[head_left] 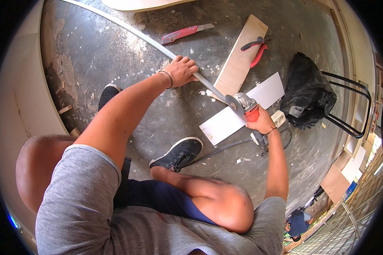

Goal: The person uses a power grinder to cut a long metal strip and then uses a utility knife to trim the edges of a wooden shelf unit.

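Observation:
A long, thin metal strip [147, 39] runs diagonally from the far left toward the middle of the floor. My left hand [181, 71] is closed over it, holding it down near its right end. In my right hand [261, 122] is an angle grinder [246, 103] with a red body. Its cutting disc [234, 105] stands at the end of the strip; whether the two touch I cannot tell. Beneath the grinder lies a white board [223, 129], and a plywood strip [238, 59] sits just beyond it.
Red-and-black pliers [258, 50] rest on the plywood, and a red utility knife [183, 33] lies with its blade out. At right are a white socket block [278, 118], a black plastic bag [308, 95] and a black tubular frame [364, 95]. A cable [225, 148] trails past my shoe.

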Demonstrator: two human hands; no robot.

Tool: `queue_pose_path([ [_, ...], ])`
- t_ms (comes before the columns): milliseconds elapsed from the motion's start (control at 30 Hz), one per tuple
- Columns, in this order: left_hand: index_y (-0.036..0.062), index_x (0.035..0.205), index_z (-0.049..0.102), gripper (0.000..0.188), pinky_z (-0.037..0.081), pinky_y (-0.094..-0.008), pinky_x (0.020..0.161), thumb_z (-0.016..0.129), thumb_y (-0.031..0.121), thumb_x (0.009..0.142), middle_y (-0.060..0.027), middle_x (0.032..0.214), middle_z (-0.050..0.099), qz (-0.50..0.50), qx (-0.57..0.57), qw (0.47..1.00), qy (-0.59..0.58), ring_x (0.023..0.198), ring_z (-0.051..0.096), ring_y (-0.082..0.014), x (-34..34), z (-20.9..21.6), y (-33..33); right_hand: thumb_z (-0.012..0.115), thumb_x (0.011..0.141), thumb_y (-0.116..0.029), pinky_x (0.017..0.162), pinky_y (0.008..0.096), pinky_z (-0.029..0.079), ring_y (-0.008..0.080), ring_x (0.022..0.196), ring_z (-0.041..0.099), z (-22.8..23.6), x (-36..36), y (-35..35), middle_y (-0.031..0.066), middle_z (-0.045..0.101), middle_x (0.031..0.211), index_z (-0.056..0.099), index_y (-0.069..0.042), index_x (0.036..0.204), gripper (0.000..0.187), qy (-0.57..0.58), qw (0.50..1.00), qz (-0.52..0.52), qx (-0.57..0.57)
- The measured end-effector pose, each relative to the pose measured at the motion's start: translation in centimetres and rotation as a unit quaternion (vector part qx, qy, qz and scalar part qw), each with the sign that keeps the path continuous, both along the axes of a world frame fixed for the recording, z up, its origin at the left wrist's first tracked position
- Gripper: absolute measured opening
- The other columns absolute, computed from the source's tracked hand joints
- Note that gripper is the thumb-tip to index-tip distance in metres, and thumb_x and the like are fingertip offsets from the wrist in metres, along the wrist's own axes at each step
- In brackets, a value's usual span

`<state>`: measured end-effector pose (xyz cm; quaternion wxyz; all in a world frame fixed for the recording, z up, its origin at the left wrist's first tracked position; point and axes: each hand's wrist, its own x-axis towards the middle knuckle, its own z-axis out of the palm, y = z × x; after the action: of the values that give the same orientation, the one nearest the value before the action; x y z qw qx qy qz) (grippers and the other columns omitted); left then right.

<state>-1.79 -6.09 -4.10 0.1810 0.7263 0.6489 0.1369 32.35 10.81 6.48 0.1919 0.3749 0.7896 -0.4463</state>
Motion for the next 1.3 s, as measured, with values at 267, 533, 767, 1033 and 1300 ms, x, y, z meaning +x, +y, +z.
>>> queue_pose_path([
  [267,0.0123,0.098,0.056,0.028,0.036,-0.0397,0.091,0.056,0.039,0.09,-0.0052,0.099,0.053,-0.001,-0.005,1.0,0.0,0.101,0.049,-0.0251,0.0,0.2,0.1,0.078,0.055,-0.016,0.087,0.0332,0.048,0.0241,0.094,0.062,0.1,-0.5,0.1,0.0127,0.065,0.105,0.054,-0.003,0.116,0.067,-0.015,1.0,0.013,0.015],
  [533,0.0122,0.1,0.056,0.028,0.036,-0.0402,0.092,0.057,0.038,0.089,-0.0055,0.098,0.052,-0.003,-0.001,1.0,-0.009,0.101,0.049,-0.0253,-0.1,0.1,0.1,0.078,0.056,-0.013,0.09,0.0321,0.047,0.0213,0.096,0.061,-0.6,-0.1,0.1,0.0104,0.064,0.107,0.053,-0.002,0.12,0.07,0.015,1.0,-0.001,-0.007],
  [767,0.0122,0.099,0.056,0.028,0.036,-0.04,0.092,0.057,0.038,0.089,-0.0054,0.1,0.053,0.0,-0.022,1.0,-0.007,0.102,0.049,-0.0253,-0.1,0.3,0.2,0.077,0.056,-0.012,0.091,0.0319,0.046,0.0212,0.098,0.06,-0.4,-0.5,0.1,0.01,0.063,0.108,0.052,-0.002,0.121,0.071,0.022,0.999,-0.012,-0.023],
  [1033,0.0122,0.098,0.056,0.028,0.036,-0.0396,0.091,0.057,0.038,0.089,-0.0055,0.099,0.053,-0.001,-0.017,1.0,-0.004,0.102,0.049,-0.0251,0.1,0.3,0.4,0.077,0.055,-0.012,0.093,0.0329,0.044,0.0231,0.101,0.059,-0.5,-0.5,0.1,0.0109,0.062,0.11,0.051,-0.003,0.123,0.073,0.03,1.0,0.002,-0.004],
  [1300,0.0125,0.095,0.055,0.028,0.036,-0.0393,0.091,0.056,0.04,0.089,-0.0055,0.1,0.053,0.003,-0.006,1.0,-0.005,0.102,0.049,-0.0251,0.0,0.2,0.2,0.077,0.055,-0.013,0.092,0.0329,0.045,0.0234,0.1,0.06,-0.4,-0.6,-0.1,0.0117,0.062,0.11,0.052,-0.003,0.121,0.072,0.003,1.0,-0.014,-0.014],
])
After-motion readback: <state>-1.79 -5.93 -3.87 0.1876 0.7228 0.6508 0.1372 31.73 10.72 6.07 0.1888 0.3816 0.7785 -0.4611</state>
